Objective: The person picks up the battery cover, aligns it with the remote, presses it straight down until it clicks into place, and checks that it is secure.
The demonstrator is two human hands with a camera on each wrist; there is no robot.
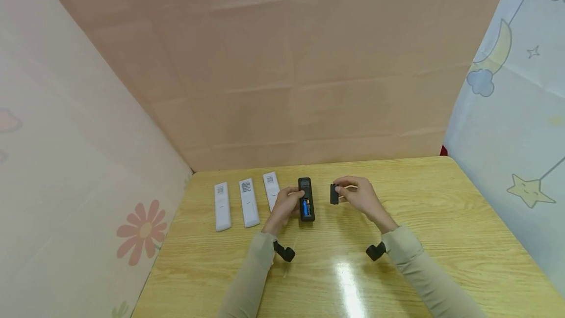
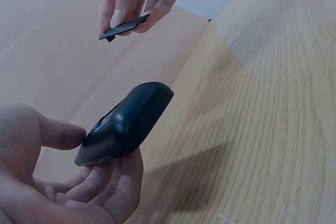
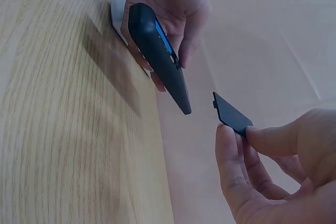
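My left hand (image 1: 288, 202) grips a black remote control (image 1: 305, 185) above the table, back side up, thumb on one edge and fingers beneath. Its battery compartment is uncovered, and in the head view a blue battery (image 1: 306, 207) and a darker one with an orange end lie inside. To the right, my right hand (image 1: 359, 194) pinches a small black battery cover (image 1: 334, 195) between thumb and fingers. Cover and remote are apart. In the right wrist view the cover (image 3: 231, 115) shows a small tab at one end, tilted near the remote's (image 3: 157, 56) far end.
Left of the hands, three white remotes lie in a row on the wooden table (image 1: 198, 264): a left one (image 1: 222, 207), a middle one (image 1: 249, 202) and a right one (image 1: 271, 188) partly behind my left hand. A beige wall (image 1: 309, 87) rises behind the table.
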